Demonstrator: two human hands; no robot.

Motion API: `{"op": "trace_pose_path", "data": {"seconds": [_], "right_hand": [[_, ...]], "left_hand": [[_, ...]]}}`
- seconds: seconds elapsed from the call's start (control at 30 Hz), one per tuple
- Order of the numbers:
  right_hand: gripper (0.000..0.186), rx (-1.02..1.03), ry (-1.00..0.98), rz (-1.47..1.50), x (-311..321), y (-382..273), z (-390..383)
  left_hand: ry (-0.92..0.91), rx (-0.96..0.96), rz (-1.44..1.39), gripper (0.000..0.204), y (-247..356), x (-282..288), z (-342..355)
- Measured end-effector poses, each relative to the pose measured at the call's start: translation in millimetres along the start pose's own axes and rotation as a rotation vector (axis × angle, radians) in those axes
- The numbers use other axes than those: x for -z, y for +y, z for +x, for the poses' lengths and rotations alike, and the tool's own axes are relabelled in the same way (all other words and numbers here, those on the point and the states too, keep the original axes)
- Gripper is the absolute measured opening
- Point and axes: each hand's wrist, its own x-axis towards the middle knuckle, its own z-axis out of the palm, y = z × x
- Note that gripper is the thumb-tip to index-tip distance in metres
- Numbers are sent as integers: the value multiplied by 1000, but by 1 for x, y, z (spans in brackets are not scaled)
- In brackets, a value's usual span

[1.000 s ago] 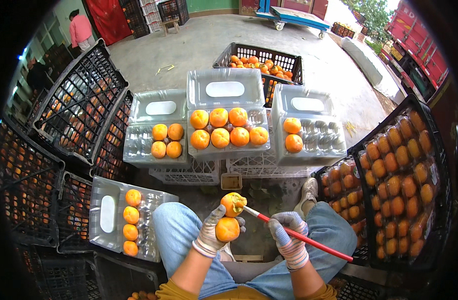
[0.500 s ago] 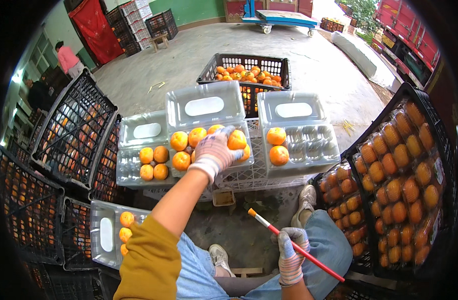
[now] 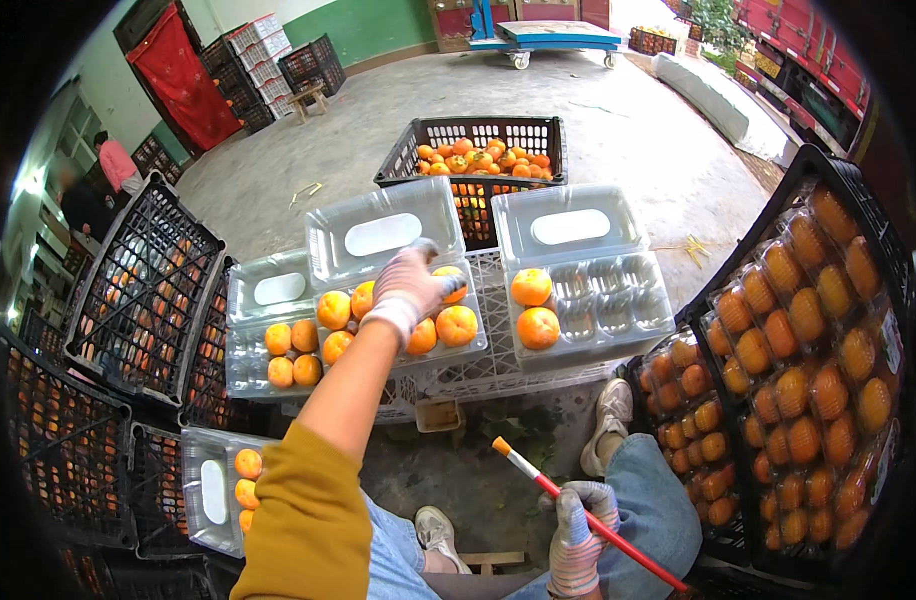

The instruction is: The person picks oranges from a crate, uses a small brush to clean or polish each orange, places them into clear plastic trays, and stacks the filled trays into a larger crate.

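Note:
My left hand [image 3: 406, 286], in a striped glove, reaches over the middle clear plastic fruit box [image 3: 330, 238]. Its thumb and fingers are spread beside an orange persimmon [image 3: 450, 284], and the hand and forearm cover part of the box. Another persimmon [image 3: 456, 325] sits at that box's near right corner. My right hand [image 3: 576, 535], gloved too, rests by my knee, closed around a red-handled paintbrush [image 3: 638, 548] whose bristles point up and left. The right-hand box [image 3: 618, 215] holds two persimmons in its left column. Several fill part of the left-hand box [image 3: 248, 350].
A black crate of loose persimmons [image 3: 478, 160] stands beyond the boxes, which rest on white crates [image 3: 428, 385]. Black crates [image 3: 148, 280] stack up at my left. Packed trays in a tilted crate [image 3: 798, 330] stand right. Another open box [image 3: 214, 490] lies by my left leg.
My left hand has lifted away from the near right persimmons, its fingers stretching farther back and left. My right hand keeps the paintbrush almost still. The whole view has shifted slightly.

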Motion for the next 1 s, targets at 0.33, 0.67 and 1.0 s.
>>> {"op": "trace_pose_path", "data": {"seconds": [0.33,0.67,1.0], "right_hand": [[15,8,-129,-68,-16,4,-10],[9,128,-352,-273,-28,19,-24],[11,190,-326,-340,-38,18,-26]], "left_hand": [[-249,813,-2337,44,-68,-41,-188],[-186,930,-2321,53,-64,-66,-239],[-138,827,-2333,59,-64,-63,-244]]}}
